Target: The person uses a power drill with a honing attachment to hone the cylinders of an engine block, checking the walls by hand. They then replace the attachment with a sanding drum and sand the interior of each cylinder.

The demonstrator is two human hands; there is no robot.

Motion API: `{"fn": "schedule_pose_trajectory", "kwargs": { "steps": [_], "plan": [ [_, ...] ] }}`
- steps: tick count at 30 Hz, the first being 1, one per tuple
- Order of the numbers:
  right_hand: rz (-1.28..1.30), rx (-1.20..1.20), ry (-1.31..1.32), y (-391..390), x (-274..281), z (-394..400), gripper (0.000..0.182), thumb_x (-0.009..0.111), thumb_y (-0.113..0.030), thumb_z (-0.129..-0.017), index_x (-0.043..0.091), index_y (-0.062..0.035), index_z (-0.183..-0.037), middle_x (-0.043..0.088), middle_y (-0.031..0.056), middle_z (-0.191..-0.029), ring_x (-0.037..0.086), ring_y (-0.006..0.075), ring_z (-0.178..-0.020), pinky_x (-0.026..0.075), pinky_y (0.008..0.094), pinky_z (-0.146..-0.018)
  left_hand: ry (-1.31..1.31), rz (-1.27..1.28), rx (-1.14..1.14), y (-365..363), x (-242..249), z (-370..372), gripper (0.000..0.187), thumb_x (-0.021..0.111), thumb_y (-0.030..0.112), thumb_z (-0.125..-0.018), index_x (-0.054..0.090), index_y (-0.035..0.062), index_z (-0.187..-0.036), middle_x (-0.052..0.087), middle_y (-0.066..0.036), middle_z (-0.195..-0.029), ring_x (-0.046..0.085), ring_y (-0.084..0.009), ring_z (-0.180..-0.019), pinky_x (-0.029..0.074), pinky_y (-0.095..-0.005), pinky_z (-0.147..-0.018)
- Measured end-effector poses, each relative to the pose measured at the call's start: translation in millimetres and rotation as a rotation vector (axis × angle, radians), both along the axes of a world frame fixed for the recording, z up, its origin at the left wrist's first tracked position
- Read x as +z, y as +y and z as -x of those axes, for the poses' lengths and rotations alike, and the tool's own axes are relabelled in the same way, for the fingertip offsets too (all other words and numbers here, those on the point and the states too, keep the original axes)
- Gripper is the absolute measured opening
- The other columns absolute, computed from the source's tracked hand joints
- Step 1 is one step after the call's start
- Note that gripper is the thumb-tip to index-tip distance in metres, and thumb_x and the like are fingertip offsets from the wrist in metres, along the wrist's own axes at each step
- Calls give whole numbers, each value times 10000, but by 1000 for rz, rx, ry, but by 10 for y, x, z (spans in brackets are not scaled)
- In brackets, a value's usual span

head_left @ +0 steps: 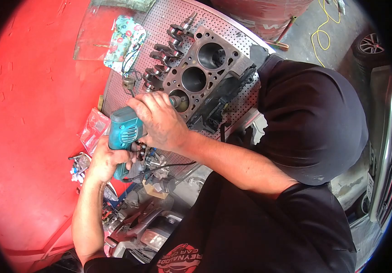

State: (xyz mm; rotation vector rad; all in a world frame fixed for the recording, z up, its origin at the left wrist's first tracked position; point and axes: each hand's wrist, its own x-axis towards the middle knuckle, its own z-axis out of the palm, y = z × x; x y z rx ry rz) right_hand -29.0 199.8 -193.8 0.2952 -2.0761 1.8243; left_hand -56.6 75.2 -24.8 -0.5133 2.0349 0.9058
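My left hand [102, 159] is wrapped round the handle of a teal corded power drill [127, 127]. Over the front of the drill's body, my right hand [163, 120] grips from above. The drill's working end reaches into the nearest cylinder bore [184, 103] of a bare engine block [186, 63]; the tip inside is hidden. Two further round bores show beyond it, uncovered. Alongside the block lies a crankshaft [163, 53]. A piston [129, 83] stands close to my right hand.
The block rests on a perforated metal table [152, 22]. A flowered cloth [125, 41] and a red-and-white plastic packet [95, 127] lie nearby. A large red panel [27, 113] fills the left. The drill's black cord [173, 164] crosses below. A black-clothed rounded form [314, 123] blocks the right.
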Motion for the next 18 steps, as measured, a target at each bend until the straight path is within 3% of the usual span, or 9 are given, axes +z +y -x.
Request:
{"fn": "schedule_pose_trajectory", "kwargs": {
  "steps": [5, 11, 14, 18],
  "plan": [
    [3, -18, 9, 4, -78, 1, 873, 888, -129, -542, 490, -51, -1315, 557, 172, -1192, 566, 380, -1130, 424, 504, -989, -19, -13, -9, -9, -92, 7, 251, 630, 32, -651, 671, -48, -885, 668, -112, -717, 611, -174, -572, 491, -297, -561],
    [-14, -1, -11, -27, -230, -3, 935, 911, -155, -524, 487, -46, -1350, 556, 154, -1216, 554, 356, -1152, 402, 496, -1031, -25, -20, -6, -61, -263, -4, 245, 625, 29, -662, 676, -46, -889, 674, -118, -722, 613, -176, -563, 498, -306, -556],
    [-16, 3, -54, 12, -264, -10, 859, 886, -101, -540, 497, -53, -1304, 564, 164, -1220, 559, 377, -1165, 424, 489, -1009, -28, -39, -5, -22, -343, 10, 239, 621, 30, -669, 678, -45, -889, 673, -119, -716, 614, -178, -557, 500, -310, -554],
    [-23, 3, -82, 25, -383, -15, 886, 896, -108, -529, 491, -56, -1316, 561, 165, -1226, 552, 378, -1174, 418, 488, -1027, -38, -39, -11, -82, -545, 10, 220, 622, 38, -681, 678, -41, -879, 673, -116, -709, 615, -178, -557, 500, -313, -553]
  ]
}}
